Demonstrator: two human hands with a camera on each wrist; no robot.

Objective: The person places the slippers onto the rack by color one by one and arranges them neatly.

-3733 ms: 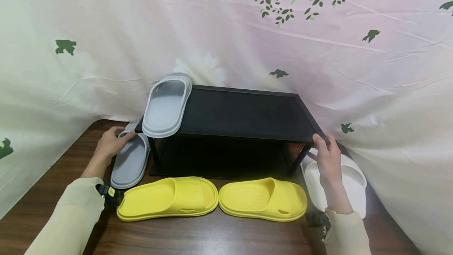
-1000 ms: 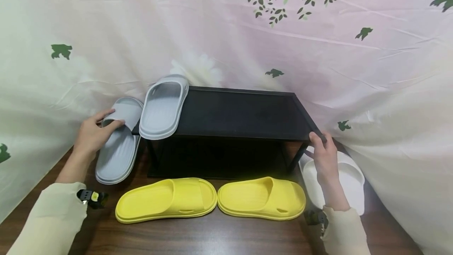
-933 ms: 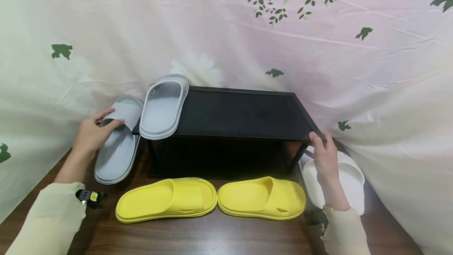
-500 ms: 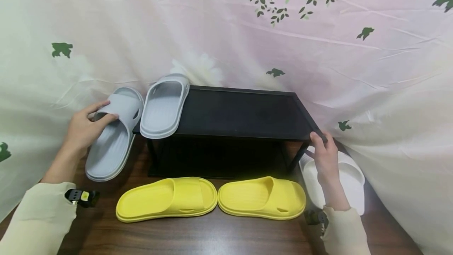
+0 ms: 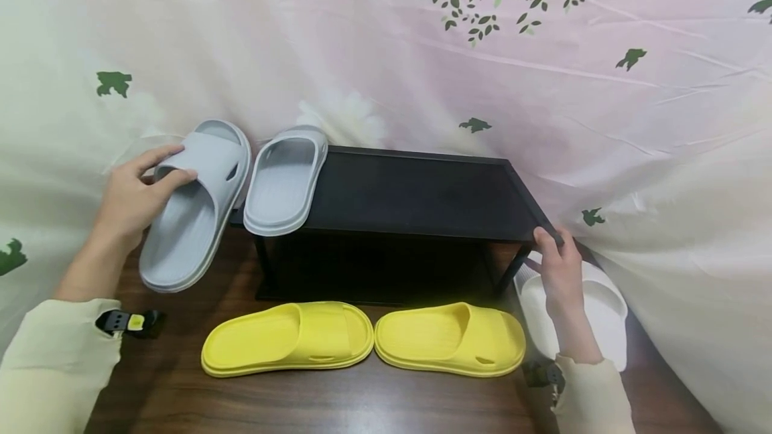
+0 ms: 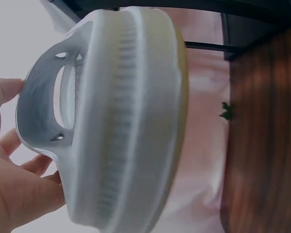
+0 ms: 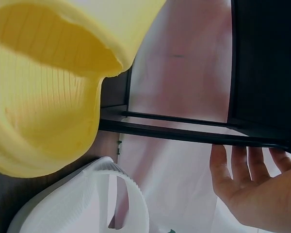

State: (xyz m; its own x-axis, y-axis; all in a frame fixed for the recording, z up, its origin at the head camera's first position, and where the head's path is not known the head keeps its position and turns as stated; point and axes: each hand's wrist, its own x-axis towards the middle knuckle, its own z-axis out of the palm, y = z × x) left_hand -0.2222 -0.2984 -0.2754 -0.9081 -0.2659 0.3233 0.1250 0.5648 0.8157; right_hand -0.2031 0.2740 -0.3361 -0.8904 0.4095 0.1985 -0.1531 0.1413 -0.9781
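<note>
A light grey slipper [image 5: 214, 159] hangs from my left hand [image 5: 129, 199], whose thumb and fingers pinch its strap at the left side. It is raised at the left end of the black two-tier shoe rack [image 5: 410, 193], with its heel pointing down toward me. The left wrist view shows the ridged side of this slipper [image 6: 131, 116] close up. The matching grey slipper [image 5: 280, 186] sits on the left end of the top shelf. With my right hand [image 5: 561, 276] I grip the front right corner of that shelf, the fingertips [image 7: 217, 153] along its edge.
Two yellow slippers [image 5: 259, 340] lie sideways, end to end, on the brown wooden table [image 5: 313, 407] before the rack. A white slipper [image 5: 603, 313] is at the right, partly behind my right forearm. Patterned fabric [image 5: 386, 52] hangs close behind and on both sides.
My left hand has taken the second grey slipper by its strap from beside the rack and lifted it up and leftward. The right hand has stayed at the rack's corner.
</note>
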